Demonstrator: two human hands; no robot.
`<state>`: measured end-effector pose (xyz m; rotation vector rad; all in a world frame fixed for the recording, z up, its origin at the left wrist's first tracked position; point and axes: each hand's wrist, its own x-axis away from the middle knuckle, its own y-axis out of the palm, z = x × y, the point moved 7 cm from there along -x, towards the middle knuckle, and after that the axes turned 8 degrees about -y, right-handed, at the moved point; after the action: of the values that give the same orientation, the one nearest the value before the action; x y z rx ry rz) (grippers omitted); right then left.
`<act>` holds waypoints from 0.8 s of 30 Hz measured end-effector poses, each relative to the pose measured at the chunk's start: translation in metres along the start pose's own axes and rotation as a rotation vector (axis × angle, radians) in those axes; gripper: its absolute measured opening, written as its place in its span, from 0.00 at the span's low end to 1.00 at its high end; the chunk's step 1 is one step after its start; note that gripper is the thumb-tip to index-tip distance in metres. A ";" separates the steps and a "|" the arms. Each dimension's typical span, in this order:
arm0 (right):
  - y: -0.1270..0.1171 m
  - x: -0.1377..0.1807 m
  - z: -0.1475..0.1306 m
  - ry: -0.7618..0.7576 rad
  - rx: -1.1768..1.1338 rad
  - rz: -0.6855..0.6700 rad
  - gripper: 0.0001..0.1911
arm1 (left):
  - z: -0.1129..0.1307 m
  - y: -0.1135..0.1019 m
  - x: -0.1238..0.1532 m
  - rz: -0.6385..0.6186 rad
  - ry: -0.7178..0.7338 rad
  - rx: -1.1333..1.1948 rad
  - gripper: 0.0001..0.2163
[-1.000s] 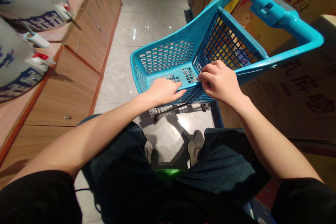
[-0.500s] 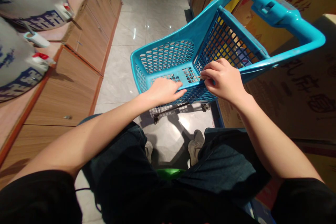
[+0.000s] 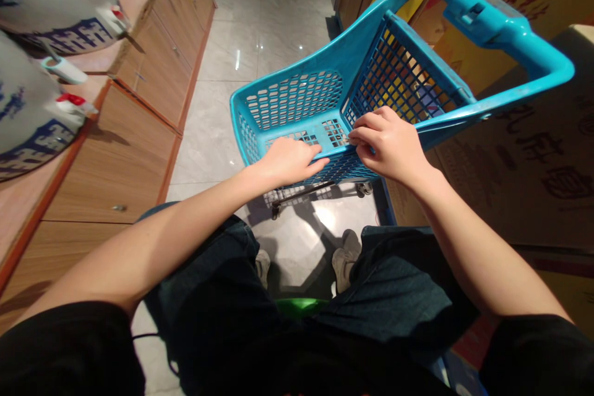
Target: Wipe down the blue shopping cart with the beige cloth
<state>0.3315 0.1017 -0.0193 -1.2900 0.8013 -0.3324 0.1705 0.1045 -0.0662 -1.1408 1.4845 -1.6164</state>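
A blue plastic shopping basket on wheels (image 3: 297, 83) stands in front of me, with a grid panel at its handle end. My left hand (image 3: 290, 161) lies over its near rim, fingers on the inner side and the thumb outside. Farther right along that same rim is my right hand (image 3: 387, 142), its fingers curled together in a pinch. Something small seems to be under those fingertips, too hidden to name. Inside the basket, the perforated floor shows.
To the left, large blue-and-white jars (image 3: 60, 0) with red-and-white taps stand on wooden cabinets (image 3: 120, 161). Stacked cardboard boxes (image 3: 524, 179) crowd the right side. Part of something green (image 3: 301, 307) shows between my legs. Grey floor tiles (image 3: 232, 25) run ahead.
My right hand has shifted slightly left along the near rim, its fingers still curled. My left hand and the basket stay almost where they were.
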 end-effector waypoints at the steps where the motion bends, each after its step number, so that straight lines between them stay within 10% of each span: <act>1: 0.000 0.000 -0.001 0.003 0.009 0.005 0.14 | 0.000 0.000 0.000 -0.004 -0.003 0.003 0.29; 24: 0.005 -0.003 -0.012 -0.021 0.033 -0.015 0.13 | 0.000 -0.001 0.000 0.004 0.000 0.011 0.29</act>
<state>0.3202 0.0965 -0.0235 -1.2668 0.7658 -0.3419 0.1709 0.1044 -0.0647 -1.1308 1.4754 -1.6203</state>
